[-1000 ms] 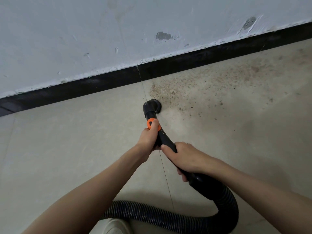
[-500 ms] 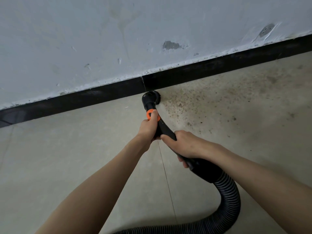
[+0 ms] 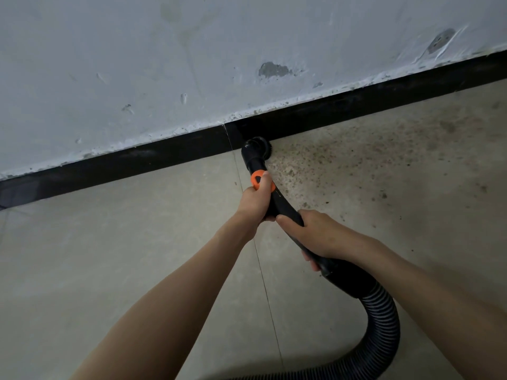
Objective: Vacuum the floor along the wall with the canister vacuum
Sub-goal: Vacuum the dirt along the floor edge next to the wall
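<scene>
Fingers of the left hand (image 3: pixel 256 200) curl around the black vacuum handle tube (image 3: pixel 282 207) just below its orange collar (image 3: pixel 259 182), the thumb lying up over the orange part. Behind it, the right hand (image 3: pixel 312 234) grips the same tube lower down, its fingers wrapped under and mostly hidden from above.

Much of the vacuum is out of sight: the ribbed hose (image 3: pixel 381 322) loops down to the right and runs off the bottom edge, and the canister does not show. The round brush nozzle (image 3: pixel 256 148) is dark against the black baseboard (image 3: pixel 137 163), so its outline is hard to read; it seems to touch the baseboard, though the contact itself cannot be confirmed. Both forearms are cut off at the lower edge.

Long axis of the tube runs from the lower right up toward the wall (image 3: pixel 137 64), nozzle end pointing at the foot of the wall, slightly left of straight ahead.

Pale beige tile covers the floor (image 3: pixel 109 256), with a thin grout line passing under the hands. Right of the nozzle lies a spread of brownish dirt specks (image 3: pixel 343 165). Whitish paint on the wall is scuffed and chipped, with a grey bare patch (image 3: pixel 273 69) above the nozzle.
</scene>
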Available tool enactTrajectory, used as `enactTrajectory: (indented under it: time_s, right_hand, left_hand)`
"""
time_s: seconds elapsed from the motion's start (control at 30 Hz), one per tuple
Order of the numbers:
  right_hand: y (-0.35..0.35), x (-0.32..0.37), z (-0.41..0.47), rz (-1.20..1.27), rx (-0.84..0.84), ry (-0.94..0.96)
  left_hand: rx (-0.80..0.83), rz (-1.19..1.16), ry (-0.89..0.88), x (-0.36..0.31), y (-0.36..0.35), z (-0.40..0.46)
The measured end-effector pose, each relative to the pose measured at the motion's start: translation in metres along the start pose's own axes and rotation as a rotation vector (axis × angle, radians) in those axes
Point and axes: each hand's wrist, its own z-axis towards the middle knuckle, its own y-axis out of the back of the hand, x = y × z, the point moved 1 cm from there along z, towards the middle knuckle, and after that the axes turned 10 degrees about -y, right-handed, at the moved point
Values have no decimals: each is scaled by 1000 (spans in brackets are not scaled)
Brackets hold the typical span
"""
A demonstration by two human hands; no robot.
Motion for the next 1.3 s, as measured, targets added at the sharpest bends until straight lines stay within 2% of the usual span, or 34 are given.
enactTrajectory:
  time_s: [0.3, 0.83, 1.1, 1.3]
  right_hand:
    - [10, -12, -1, 35, -39, -21]
    - [49, -48, 1, 120, -203, -103]
    - [56, -61, 7, 137, -322, -123]
    - [45, -60, 8, 139, -263, -124]
  left_hand:
    - [54, 56, -8, -7, -21, 6]
    - [230, 172, -19, -26, -85, 23]
    - [269, 73, 45, -32, -114, 27]
    - [254, 49, 63, -22, -103, 23]
